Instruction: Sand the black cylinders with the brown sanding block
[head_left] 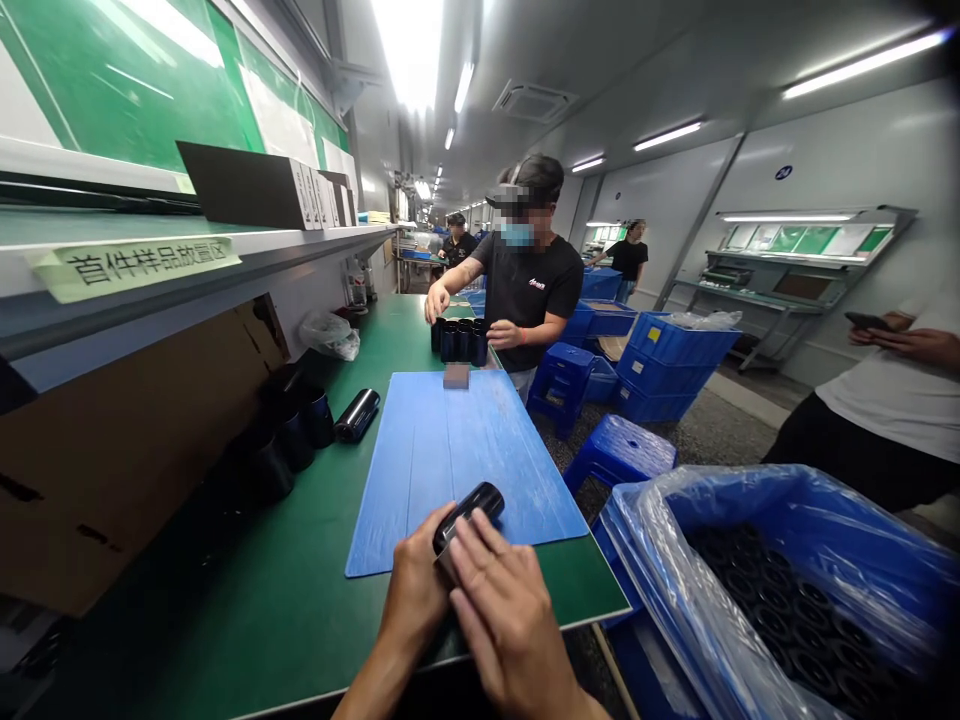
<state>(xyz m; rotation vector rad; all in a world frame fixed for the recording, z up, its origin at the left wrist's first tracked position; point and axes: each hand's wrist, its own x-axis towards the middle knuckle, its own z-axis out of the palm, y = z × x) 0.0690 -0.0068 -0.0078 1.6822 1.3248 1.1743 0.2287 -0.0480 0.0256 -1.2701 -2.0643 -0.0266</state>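
A glossy black cylinder (480, 503) lies tilted in my hands above the near edge of the blue mat (420, 470). My left hand (418, 572) is closed round its near end. My right hand (504, 590) is closed over the cylinder from the right, its fingers pressed on the side. A thin brownish edge shows under the right fingers; what it belongs to is mostly hidden. At the mat's far end sits a small brown block (456, 376). Left of the mat, another black cylinder (358, 415) lies on its side on the green table (300, 560).
Several black cylinders (292, 440) stand at the left by a cardboard sheet (150, 450). Across the table a co-worker (534, 280) reaches to a group of black cylinders (461, 342). A plastic-lined blue bin (675, 530) of black parts stands at right, near a blue stool (626, 447).
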